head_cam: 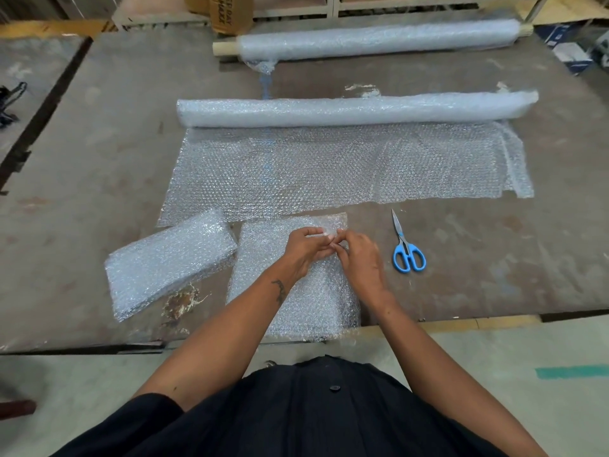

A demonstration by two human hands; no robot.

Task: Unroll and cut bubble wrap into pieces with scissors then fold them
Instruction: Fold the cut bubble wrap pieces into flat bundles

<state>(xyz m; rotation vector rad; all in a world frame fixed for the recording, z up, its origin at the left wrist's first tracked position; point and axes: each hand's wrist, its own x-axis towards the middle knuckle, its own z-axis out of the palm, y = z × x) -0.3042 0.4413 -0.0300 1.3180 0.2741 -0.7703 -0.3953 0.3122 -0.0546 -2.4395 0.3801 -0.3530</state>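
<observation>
near the table's [99, 159] front edge, the left hand [304, 250] and right hand [357, 258] pinch one edge of a cut bubble wrap piece [296, 308], likely lining it up to fold. it looks clear and crinkly. scissors [407, 249] lie just right, within reach.

So on the worktop [115, 133] there's one roll [379, 39] at the far edge and a second roll [356, 108] closer in, with its loose sheet [329, 169] spread toward me. In front of that sheet: a folded piece [164, 262] on the left, a cut piece [296, 305] in the middle under both hands, and scissors [407, 245] just right of it.
</observation>
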